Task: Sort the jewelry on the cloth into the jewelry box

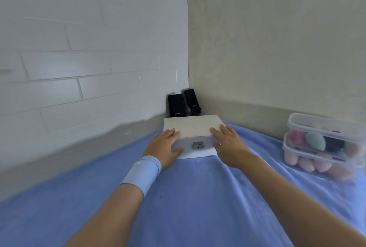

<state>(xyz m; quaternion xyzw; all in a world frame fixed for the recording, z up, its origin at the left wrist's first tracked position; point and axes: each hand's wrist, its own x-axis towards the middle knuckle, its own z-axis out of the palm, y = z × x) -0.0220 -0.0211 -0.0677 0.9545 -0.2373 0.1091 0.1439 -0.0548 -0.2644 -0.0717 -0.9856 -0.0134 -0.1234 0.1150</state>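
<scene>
Left hand and right hand are each clasping a front corner of the closed jewelry box, which is sitting at the far end of the blue cloth; I'd be sliding it closer evenly, keeping thumbs off the latch.

a home corner: white brick wall, small black speakers, tubs of makeup sponges.
</scene>
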